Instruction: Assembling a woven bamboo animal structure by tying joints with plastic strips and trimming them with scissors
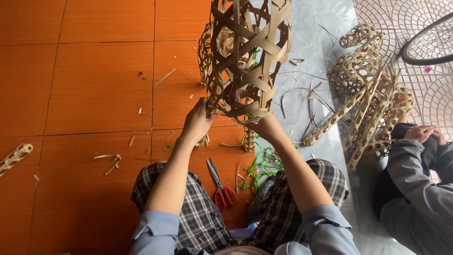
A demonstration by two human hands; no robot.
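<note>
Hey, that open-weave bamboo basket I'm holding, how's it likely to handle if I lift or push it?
The woven basket is mostly gaps between thin strips, so it is probably light for its size. Both hands, left and right, grip its lower edge; the loose weave may flex. Its rounded shape could roll if laid down.

My left hand (197,122) and right hand (267,126) grip the lower rim of an open-weave bamboo basket (246,61) above red-handled scissors (222,188) lying on the orange tiled floor (85,94).

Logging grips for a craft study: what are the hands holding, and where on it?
Both the left hand and right hand grip the open-weave bamboo basket at its lower rim, one on each side.
</note>
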